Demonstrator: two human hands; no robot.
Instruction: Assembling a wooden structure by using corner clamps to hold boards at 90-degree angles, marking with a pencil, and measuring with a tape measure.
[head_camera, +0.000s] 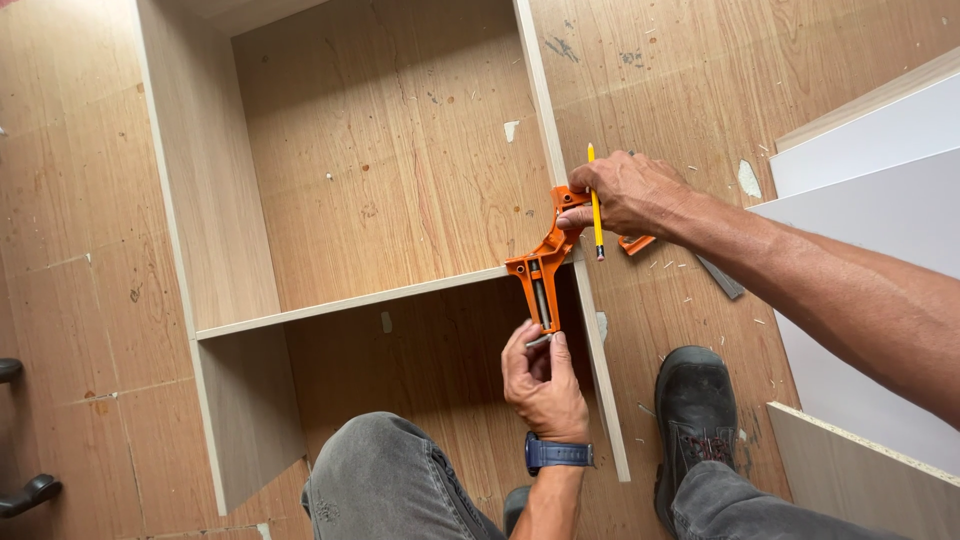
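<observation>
While the right hand (632, 195) pins the stiff clamp (545, 268), pencil (595, 205) tucked in, left fingers (530, 345) pinch its handle (541, 340) — likely the best hold.

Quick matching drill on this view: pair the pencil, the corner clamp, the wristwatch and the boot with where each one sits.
Things:
1. yellow pencil
2. orange corner clamp
3. blue wristwatch
4. black boot

Places:
A. on the floor right of the cabinet's side panel
B. on the left wrist
C. held in the right hand
D. at the joint of shelf and side panel, its handle at the left hand fingers

Pairs: 1-C, 2-D, 3-B, 4-A
</observation>
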